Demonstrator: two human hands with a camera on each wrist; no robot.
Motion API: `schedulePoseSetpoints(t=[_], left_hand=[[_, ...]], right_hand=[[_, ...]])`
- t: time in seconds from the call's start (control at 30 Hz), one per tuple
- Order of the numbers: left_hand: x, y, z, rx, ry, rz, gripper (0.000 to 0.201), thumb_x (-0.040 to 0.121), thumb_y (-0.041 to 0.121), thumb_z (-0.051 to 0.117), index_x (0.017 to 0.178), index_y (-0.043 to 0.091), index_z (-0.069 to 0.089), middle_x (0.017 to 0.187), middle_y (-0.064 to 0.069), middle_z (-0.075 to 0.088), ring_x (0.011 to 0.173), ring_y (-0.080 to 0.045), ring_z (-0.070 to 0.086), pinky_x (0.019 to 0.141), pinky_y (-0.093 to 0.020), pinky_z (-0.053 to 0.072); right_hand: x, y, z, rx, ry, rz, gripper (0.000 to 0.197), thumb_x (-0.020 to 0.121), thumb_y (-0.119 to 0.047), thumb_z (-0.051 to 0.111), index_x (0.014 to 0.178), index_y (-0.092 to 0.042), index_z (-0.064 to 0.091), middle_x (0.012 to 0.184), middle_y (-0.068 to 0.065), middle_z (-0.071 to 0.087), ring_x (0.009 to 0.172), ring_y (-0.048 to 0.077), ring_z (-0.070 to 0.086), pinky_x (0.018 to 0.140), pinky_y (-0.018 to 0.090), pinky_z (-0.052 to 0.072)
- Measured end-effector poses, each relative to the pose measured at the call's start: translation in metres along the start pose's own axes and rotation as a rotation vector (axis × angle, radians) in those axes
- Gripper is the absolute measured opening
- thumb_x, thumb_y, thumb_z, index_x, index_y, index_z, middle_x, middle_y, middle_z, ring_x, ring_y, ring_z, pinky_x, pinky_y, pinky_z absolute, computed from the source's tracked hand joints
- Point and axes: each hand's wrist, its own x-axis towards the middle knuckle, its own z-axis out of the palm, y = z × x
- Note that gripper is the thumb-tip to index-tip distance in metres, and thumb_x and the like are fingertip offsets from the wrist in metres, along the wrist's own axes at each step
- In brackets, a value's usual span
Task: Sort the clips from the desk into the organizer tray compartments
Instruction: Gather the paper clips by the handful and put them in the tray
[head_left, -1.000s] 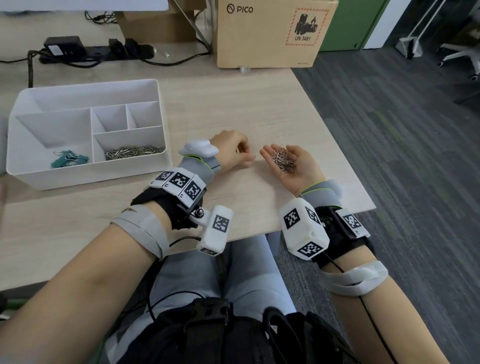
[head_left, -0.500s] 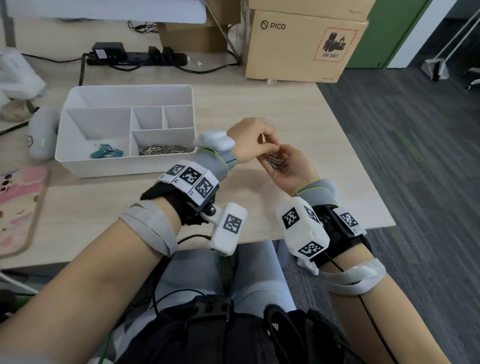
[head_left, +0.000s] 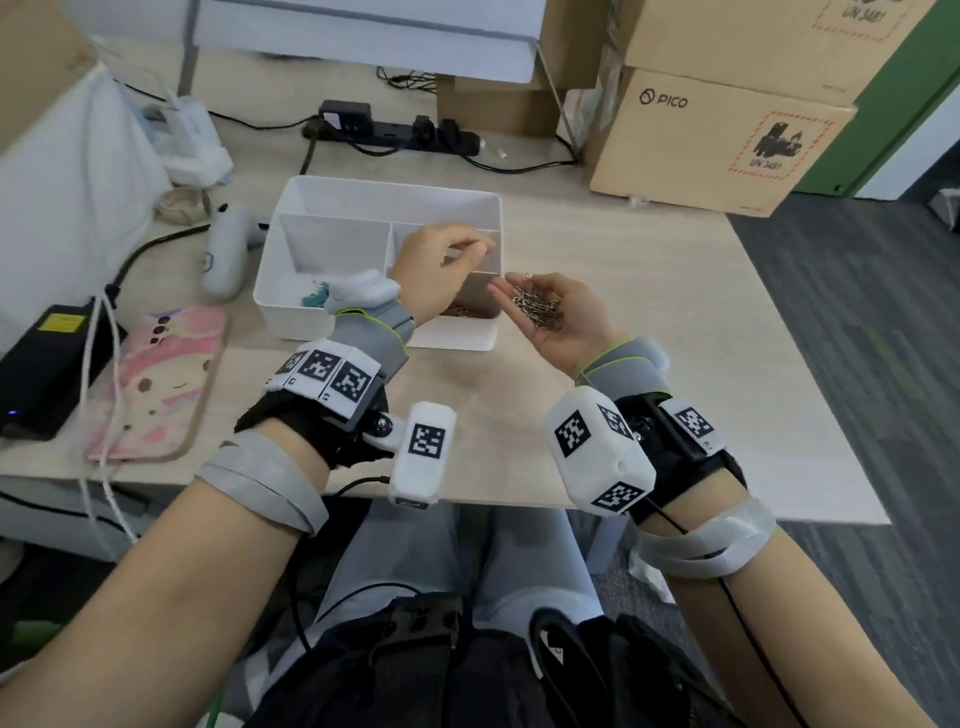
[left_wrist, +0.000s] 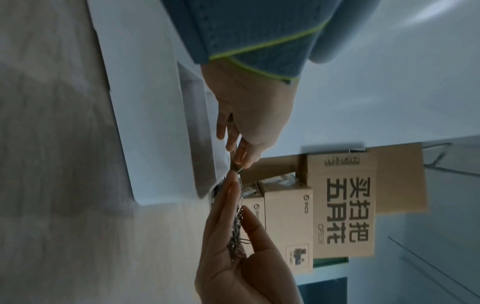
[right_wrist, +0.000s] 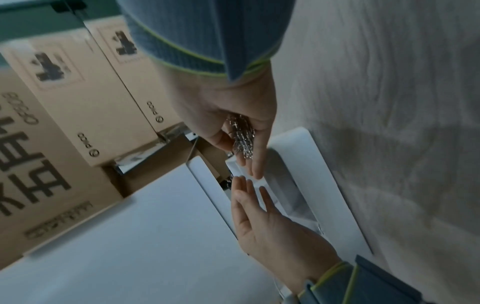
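The white organizer tray (head_left: 311, 326) stands mid-desk. Its front right compartment holds silver paper clips (head_left: 460, 312), and teal clips (head_left: 313, 300) lie in the front left one. My left hand (head_left: 480, 252) hovers over the tray's right side, thumb and forefinger pinching what looks like one thin paper clip (left_wrist: 240, 169). My right hand (head_left: 530, 288) lies palm up beside the tray's right wall, fingers relaxed, carrying a pile of silver paper clips (head_left: 537, 309). The right wrist view shows that pile (right_wrist: 242, 139) just above the left hand's fingers (right_wrist: 249, 187).
A pink phone case (head_left: 161, 379) and a black power brick (head_left: 47, 364) lie at the left. Left of the tray rests a grey controller (head_left: 226, 254). Behind it are a power strip (head_left: 389, 130) and cardboard boxes (head_left: 717, 140). The desk's right edge drops to carpet.
The left hand went to the pile in the right palm, then lifted away to above the tray's right compartments. The right hand moved closer to the tray with its clips.
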Motion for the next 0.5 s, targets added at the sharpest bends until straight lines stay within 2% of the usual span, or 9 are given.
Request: schedulePoseSetpoints(t=[0.07,0.17,0.2,0.27,0.3,0.37,0.43,0.5], left_hand=[[-0.001,-0.009,-0.012,-0.031,0.001,-0.032,0.023,0.094,0.012,0.046,0.104,0.004,0.066,0.109,-0.006,0.066,0.094,-0.005,0.054,0.071,0.006,0.033],[0.001,-0.023,-0.024,-0.067,-0.018,-0.077,0.027,0.097,0.014,0.042,0.104,0.003,0.066,0.101,-0.002,0.065,0.074,0.006,0.053,0.07,0.002,0.035],[0.001,-0.027,-0.025,-0.077,-0.03,-0.087,0.028,0.097,0.015,0.041,0.103,0.004,0.066,0.1,-0.001,0.065,0.077,0.005,0.054,0.073,-0.002,0.037],[0.002,-0.033,-0.027,-0.11,-0.051,-0.095,0.03,0.096,0.018,0.04,0.102,0.004,0.066,0.101,-0.003,0.066,0.095,-0.008,0.059,0.088,-0.016,0.041],[0.003,-0.036,-0.028,-0.126,-0.059,-0.096,0.03,0.097,0.017,0.04,0.102,0.004,0.066,0.101,-0.003,0.066,0.1,-0.012,0.059,0.092,-0.02,0.041],[0.004,-0.037,-0.027,-0.148,-0.059,-0.094,0.029,0.097,0.014,0.039,0.102,0.003,0.066,0.1,-0.003,0.065,0.1,-0.014,0.06,0.094,-0.023,0.042],[0.005,-0.039,-0.026,-0.18,-0.048,-0.101,0.029,0.097,0.012,0.039,0.102,0.001,0.065,0.098,-0.002,0.064,0.09,-0.007,0.061,0.091,-0.02,0.043],[0.006,-0.042,-0.025,-0.188,-0.031,-0.106,0.028,0.097,0.012,0.04,0.101,0.001,0.066,0.098,-0.002,0.064,0.081,0.008,0.059,0.087,-0.015,0.043]], right_hand=[[0.005,0.01,0.015,-0.056,-0.026,0.038,0.023,0.095,0.002,0.036,0.084,0.009,0.054,0.074,0.019,0.061,0.079,0.033,0.06,0.071,0.037,0.056],[0.012,0.023,0.031,-0.134,-0.031,0.076,0.022,0.095,0.004,0.034,0.086,0.008,0.053,0.086,0.021,0.057,0.084,0.035,0.06,0.08,0.039,0.056],[0.014,0.026,0.035,-0.156,-0.029,0.095,0.02,0.095,0.004,0.034,0.09,0.009,0.052,0.091,0.023,0.057,0.09,0.038,0.06,0.081,0.04,0.057],[0.018,0.03,0.039,-0.181,-0.008,0.137,0.02,0.095,0.002,0.036,0.109,0.01,0.048,0.113,0.03,0.054,0.109,0.047,0.056,0.075,0.04,0.057],[0.022,0.031,0.04,-0.193,0.007,0.149,0.026,0.095,0.0,0.037,0.119,0.01,0.044,0.124,0.032,0.049,0.114,0.05,0.053,0.072,0.04,0.057],[0.027,0.032,0.04,-0.215,0.02,0.153,0.036,0.096,-0.003,0.038,0.129,0.012,0.038,0.135,0.033,0.041,0.113,0.052,0.053,0.069,0.042,0.057],[0.033,0.031,0.04,-0.229,0.027,0.168,0.043,0.096,-0.007,0.04,0.135,0.011,0.035,0.138,0.032,0.039,0.111,0.051,0.054,0.069,0.043,0.058],[0.036,0.03,0.039,-0.269,0.026,0.188,0.046,0.096,-0.011,0.042,0.136,0.009,0.035,0.139,0.032,0.039,0.112,0.052,0.054,0.071,0.043,0.058]])
